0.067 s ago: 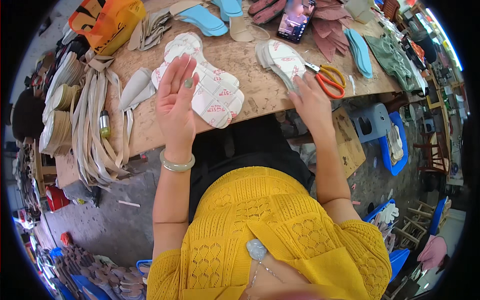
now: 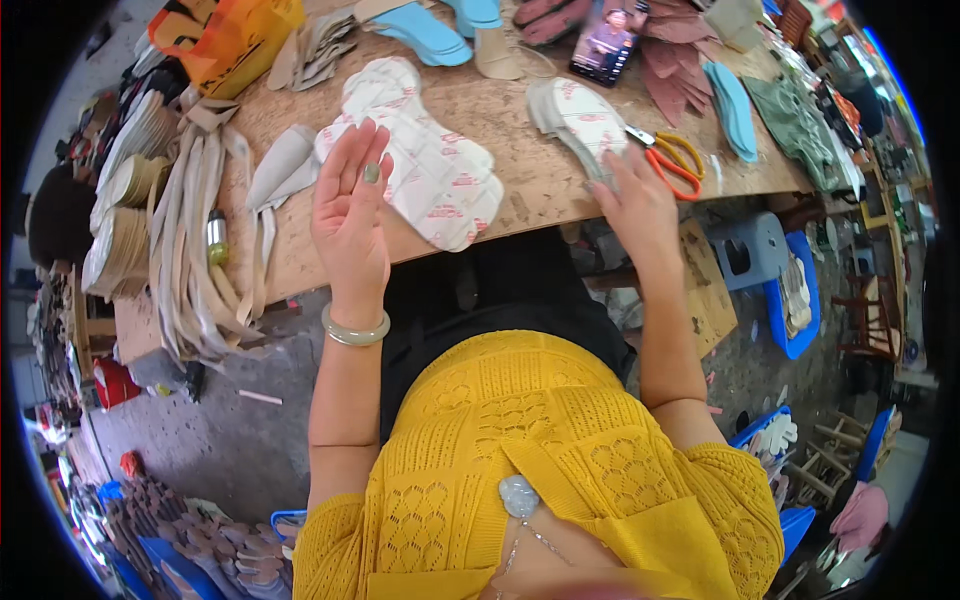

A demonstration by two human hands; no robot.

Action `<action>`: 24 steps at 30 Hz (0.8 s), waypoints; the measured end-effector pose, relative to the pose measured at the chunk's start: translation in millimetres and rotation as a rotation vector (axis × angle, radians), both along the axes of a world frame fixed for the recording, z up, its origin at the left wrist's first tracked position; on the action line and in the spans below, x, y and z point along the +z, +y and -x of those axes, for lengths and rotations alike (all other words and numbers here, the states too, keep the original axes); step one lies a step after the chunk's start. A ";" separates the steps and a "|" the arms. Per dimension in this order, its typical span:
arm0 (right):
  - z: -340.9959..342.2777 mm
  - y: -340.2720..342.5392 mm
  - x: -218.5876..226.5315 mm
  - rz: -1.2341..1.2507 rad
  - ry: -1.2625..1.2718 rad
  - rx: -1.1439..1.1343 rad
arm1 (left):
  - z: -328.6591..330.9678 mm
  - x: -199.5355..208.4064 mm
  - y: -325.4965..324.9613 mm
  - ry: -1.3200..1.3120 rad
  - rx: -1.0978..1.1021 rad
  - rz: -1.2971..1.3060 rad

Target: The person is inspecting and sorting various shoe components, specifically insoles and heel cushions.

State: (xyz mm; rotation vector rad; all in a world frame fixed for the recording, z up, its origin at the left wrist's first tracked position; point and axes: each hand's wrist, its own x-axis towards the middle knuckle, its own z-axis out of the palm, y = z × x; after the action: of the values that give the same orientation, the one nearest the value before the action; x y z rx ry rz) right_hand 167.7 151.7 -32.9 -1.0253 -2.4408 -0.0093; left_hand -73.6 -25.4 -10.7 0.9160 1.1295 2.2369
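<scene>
My left hand (image 2: pixel 350 215) is raised at the left edge of a pile of white insole pieces (image 2: pixel 440 190) with red print. Its fingers stretch upward and hold nothing; a pale bangle (image 2: pixel 356 330) circles the wrist. At the near end of a smaller stack of white insoles (image 2: pixel 588 118), my right hand (image 2: pixel 640 215) has its fingers extended over the stack's edge. Whether the fingertips press on it is hard to tell. Just right of that hand lie scissors (image 2: pixel 672 172) with orange and yellow handles.
The wooden table (image 2: pixel 540 210) also carries blue insoles (image 2: pixel 425 38), a phone (image 2: pixel 608 42), dark red pieces (image 2: pixel 672 75) and an orange bag (image 2: pixel 235 50). Beige strips (image 2: pixel 185 240) hang over its left side. A grey-blue stool (image 2: pixel 752 250) and blue basket (image 2: pixel 800 310) stand right.
The whole view has shifted slightly, so the table things appear a little further right. Both hands keep nearly the same places by the insoles.
</scene>
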 end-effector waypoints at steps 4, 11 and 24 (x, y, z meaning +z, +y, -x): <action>18.6 -18.2 17.4 -0.119 0.187 0.129 | 21.2 -20.4 -31.0 -0.044 0.143 0.018; 92.3 -86.4 27.0 0.181 0.148 0.822 | 17.1 -39.9 -51.0 0.043 0.265 0.198; 103.8 -91.6 20.1 0.136 -0.048 0.825 | 24.6 -34.5 -37.8 -0.056 0.056 0.321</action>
State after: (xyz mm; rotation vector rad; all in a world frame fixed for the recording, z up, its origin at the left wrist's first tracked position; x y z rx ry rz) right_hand 63.8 60.1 -12.9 -0.0026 -2.7510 0.4099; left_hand -98.2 -63.2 -45.1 0.6930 1.4505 2.0281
